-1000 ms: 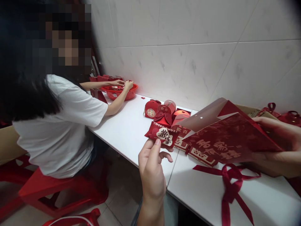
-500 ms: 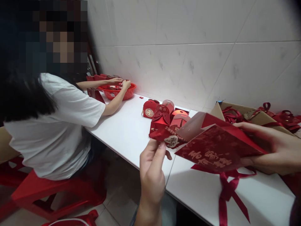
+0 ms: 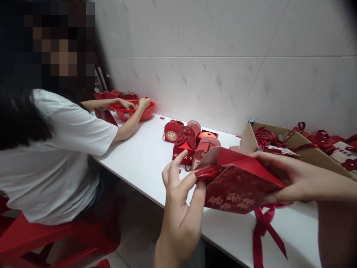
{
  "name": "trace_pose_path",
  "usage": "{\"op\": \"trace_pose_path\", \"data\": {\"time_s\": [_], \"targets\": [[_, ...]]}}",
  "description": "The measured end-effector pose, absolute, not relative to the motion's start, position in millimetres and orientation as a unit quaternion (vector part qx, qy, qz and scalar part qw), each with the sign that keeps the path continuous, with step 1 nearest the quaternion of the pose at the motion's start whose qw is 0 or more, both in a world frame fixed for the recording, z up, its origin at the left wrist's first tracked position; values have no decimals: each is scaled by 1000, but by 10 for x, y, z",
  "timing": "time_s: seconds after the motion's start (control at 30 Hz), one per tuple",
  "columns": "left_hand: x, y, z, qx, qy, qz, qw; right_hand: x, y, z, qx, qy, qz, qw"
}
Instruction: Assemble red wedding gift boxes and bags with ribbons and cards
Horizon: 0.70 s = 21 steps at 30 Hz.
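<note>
My right hand (image 3: 295, 178) grips a dark red paper gift box (image 3: 234, 190), tilted on its side with its opening toward my left hand. Gold characters mark its lower face, and a red ribbon bow (image 3: 264, 223) dangles beneath it. Between the thumb and fingers of my left hand (image 3: 180, 208) is a small shiny red packet (image 3: 206, 173), its far end inside the mouth of the box. Just behind, several small red boxes (image 3: 185, 143) stand on the white table (image 3: 139, 160). What else the gift box holds is hidden.
At the left a person in a white shirt (image 3: 69, 119) sits on a red stool (image 3: 55, 238), both hands at a red basin (image 3: 134, 111). A cardboard box (image 3: 248, 137) with red ribbons stands at the right by the tiled wall (image 3: 195, 74).
My left hand has brought the packet to the box opening and partly into it. The gift box has shifted left in view. At the basin, the other person's hands have moved slightly.
</note>
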<state>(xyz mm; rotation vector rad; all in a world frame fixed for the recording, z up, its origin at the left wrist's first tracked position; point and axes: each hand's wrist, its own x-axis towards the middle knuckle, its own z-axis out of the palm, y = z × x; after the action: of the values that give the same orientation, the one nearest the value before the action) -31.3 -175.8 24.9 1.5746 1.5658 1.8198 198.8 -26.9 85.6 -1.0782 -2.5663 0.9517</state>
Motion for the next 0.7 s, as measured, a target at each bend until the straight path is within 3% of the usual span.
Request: {"op": "trace_pose_path", "data": {"time_s": [0.13, 0.3, 0.4, 0.7], "targets": [[-332, -1787, 236, 557, 531, 609, 191, 1950, -236, 839, -325, -855, 397, 78], [-315, -1744, 254, 471, 458, 731, 182, 1951, -200, 784, -287, -809, 503, 101], [-334, -1730, 238, 466, 456, 735, 189, 1881, -215, 752, -251, -800, 536, 99], [-305, -1805, 277, 651, 461, 593, 114, 1585, -442, 825, -211, -892, 400, 13]]}}
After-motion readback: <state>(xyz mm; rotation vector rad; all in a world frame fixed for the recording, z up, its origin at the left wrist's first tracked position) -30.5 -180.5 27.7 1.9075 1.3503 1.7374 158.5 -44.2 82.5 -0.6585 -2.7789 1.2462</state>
